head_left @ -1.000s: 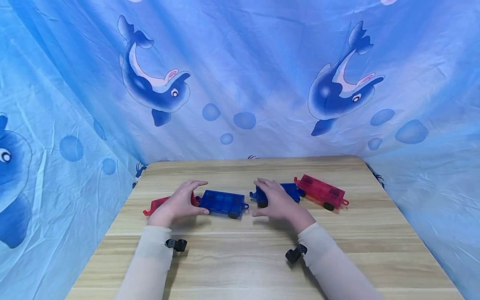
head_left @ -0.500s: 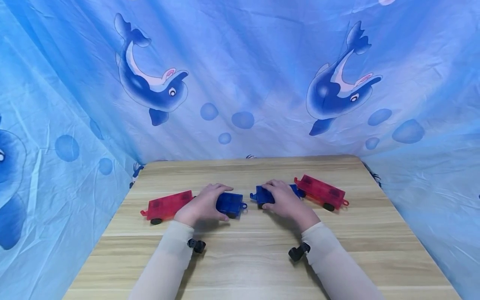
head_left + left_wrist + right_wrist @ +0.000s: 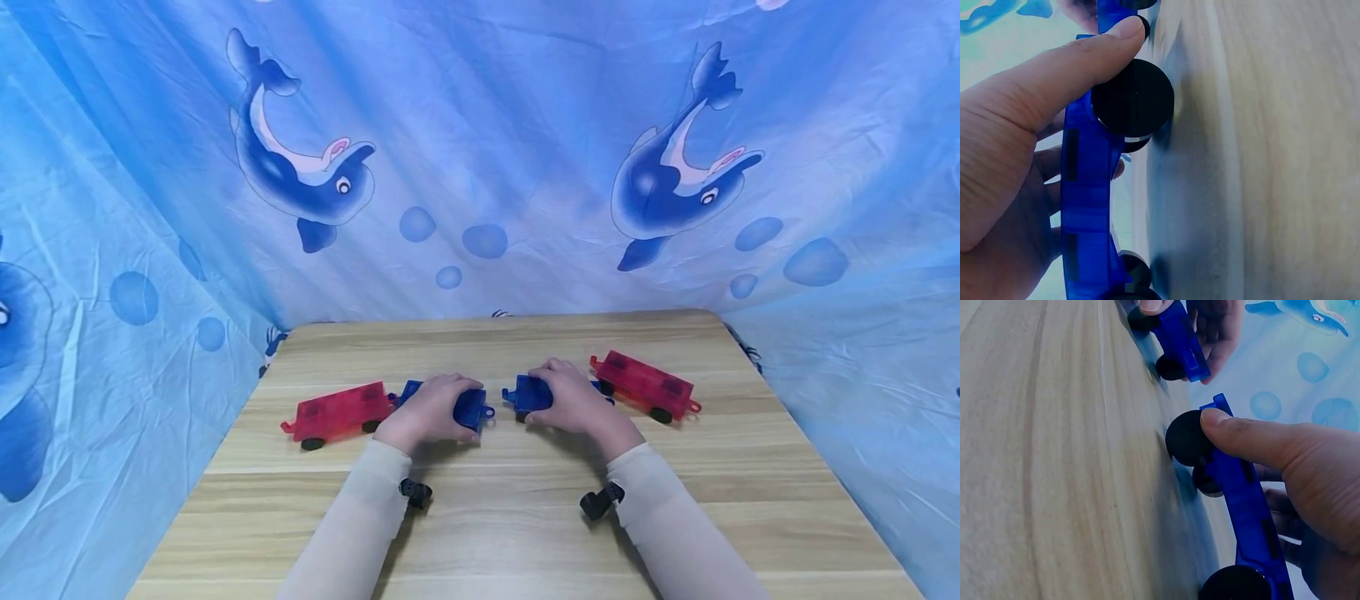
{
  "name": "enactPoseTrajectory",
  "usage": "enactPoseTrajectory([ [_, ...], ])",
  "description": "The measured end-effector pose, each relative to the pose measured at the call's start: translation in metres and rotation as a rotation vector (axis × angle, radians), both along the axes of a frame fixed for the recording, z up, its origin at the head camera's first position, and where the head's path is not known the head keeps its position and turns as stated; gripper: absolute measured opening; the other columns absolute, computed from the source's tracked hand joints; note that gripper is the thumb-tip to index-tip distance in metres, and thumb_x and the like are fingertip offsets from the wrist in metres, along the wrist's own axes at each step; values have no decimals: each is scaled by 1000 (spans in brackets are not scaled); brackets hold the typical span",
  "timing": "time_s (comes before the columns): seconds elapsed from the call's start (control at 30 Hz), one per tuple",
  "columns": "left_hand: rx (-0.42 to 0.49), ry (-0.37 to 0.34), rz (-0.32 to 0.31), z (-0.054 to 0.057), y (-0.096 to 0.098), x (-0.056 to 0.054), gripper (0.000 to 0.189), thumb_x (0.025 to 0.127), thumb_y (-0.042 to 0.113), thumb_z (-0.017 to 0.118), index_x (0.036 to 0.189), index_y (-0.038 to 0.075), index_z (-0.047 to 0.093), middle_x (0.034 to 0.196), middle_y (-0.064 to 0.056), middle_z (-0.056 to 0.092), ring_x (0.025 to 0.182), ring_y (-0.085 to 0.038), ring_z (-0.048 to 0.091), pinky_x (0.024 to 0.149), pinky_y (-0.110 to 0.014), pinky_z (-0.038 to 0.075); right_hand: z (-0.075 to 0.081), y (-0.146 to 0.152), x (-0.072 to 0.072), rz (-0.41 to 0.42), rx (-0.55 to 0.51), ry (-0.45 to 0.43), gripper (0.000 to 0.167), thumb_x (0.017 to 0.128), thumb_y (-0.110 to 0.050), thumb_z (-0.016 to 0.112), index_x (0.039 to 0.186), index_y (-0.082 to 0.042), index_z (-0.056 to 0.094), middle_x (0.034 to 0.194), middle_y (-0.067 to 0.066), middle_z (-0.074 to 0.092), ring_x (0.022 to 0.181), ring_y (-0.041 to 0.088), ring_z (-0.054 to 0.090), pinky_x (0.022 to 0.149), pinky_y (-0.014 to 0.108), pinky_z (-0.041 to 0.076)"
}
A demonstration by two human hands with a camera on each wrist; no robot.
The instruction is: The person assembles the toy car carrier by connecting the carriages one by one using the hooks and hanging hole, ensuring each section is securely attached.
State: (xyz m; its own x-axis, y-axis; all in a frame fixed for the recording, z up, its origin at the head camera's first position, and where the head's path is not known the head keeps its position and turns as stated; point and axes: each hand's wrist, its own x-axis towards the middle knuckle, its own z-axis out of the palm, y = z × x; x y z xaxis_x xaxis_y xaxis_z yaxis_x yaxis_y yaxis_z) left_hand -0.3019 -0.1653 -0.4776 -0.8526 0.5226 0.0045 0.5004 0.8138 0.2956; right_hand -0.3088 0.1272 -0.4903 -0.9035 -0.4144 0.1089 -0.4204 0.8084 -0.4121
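Two translucent blue toy train cars with black wheels lie end to end mid-table, a small gap between the left car's loop and the right car's hook. My left hand [image 3: 431,408] grips the left blue car [image 3: 469,408] from above, thumb on the near side by a wheel, fingers on the far side. My right hand [image 3: 576,400] holds the right blue car [image 3: 531,394] the same way; its thumb touches a wheel in the right wrist view. Left of my left hand, a red toy train car [image 3: 341,412] meets the blue car's end. Another red car [image 3: 647,383] sits angled at the right.
The wooden table [image 3: 487,525] extends toward me and to both sides of the cars. Behind it hangs a blue curtain [image 3: 525,167] printed with dolphins, which also runs along the left and right. A small black camera sits at each sleeve cuff.
My left hand has moved right along the left blue car and closed on it, uncovering the left red car. My right hand has shifted slightly right and nearer, the right blue car with it.
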Motion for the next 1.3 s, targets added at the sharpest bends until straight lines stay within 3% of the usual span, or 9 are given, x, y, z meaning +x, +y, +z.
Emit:
enactPoseTrajectory([
  [0.17,4,25,14,-4,3,0,86,78,56,90,151,24,56,143,0,61,133,-29,54,114,-54,41,-2,1,-1,-4,-2,-24,83,80,-51,90,149,-18,58,145,7,58,132,31,55,110,54,45],
  [0.37,19,34,28,-8,6,-1,87,79,60,87,152,26,55,147,-1,59,137,-30,51,118,-55,35,-3,2,-2,11,-17,-21,81,78,-49,91,146,-17,59,142,6,61,128,29,59,107,51,49],
  [0.67,92,26,67,-8,1,-3,89,76,59,90,151,27,55,148,1,58,136,-29,52,115,-53,40,-3,1,-1,14,-32,-52,81,78,-49,92,145,-18,59,139,3,63,123,25,60,103,48,51],
  [0.9,176,5,81,-2,0,-2,89,77,54,91,152,23,54,151,-2,56,139,-30,50,115,-56,40,-2,-4,3,33,-38,-56,82,76,-50,93,144,-18,60,140,2,63,126,24,59,109,50,46],
  [1.3,162,29,85,-5,1,-2,87,79,56,89,152,26,54,150,-1,57,139,-29,50,113,-56,42,-2,-16,7,27,-23,-70,84,75,-51,93,146,-19,61,138,3,62,124,25,58,108,52,47],
])
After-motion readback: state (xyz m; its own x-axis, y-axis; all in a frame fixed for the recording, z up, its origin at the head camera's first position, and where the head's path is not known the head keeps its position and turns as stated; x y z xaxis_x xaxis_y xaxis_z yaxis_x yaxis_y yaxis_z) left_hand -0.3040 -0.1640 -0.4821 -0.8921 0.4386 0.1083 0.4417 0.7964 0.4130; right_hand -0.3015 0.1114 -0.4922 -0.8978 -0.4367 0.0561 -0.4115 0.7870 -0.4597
